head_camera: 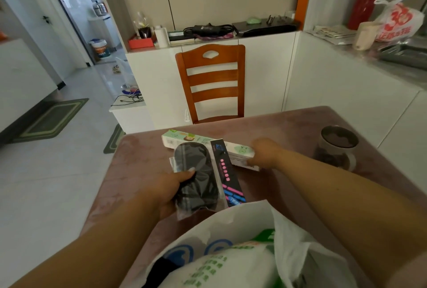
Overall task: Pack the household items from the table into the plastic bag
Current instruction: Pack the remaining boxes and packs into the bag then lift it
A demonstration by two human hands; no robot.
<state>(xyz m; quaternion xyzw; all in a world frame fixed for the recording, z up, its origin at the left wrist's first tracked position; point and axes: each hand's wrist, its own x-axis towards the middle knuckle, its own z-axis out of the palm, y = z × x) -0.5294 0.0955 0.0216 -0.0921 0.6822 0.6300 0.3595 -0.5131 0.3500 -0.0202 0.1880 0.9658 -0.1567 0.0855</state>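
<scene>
Pink cloth: covers the table (143, 156), where all the task's things sit at the near middle.
Floor at left: pale tiles with a green mat (52, 120) well apart from the table.
Left hand (166, 191): comes in from the lower left, thumb on top and fingers curled under, gripping a clear packet of black items (196, 176) at its near left edge, above the tabletop.
Dark card packet (227, 172): long, with pink and blue print, lying just beside the black packet on its right and overlapping the box behind it.
Plastic bag (231, 248): white with blue and green print, mouth open at the near edge of the table, below both forearms.
Wooden chair (211, 79): stands at the far side of the table, against white cabinets.
Green-and-white box (191, 141): long and flat, lying across the table behind the packets.
Right hand (263, 152): reaches forward, fingers curled round the right end of the box.
Lidded jar (337, 146): dark contents, standing on the table to the right, apart from the hands.
</scene>
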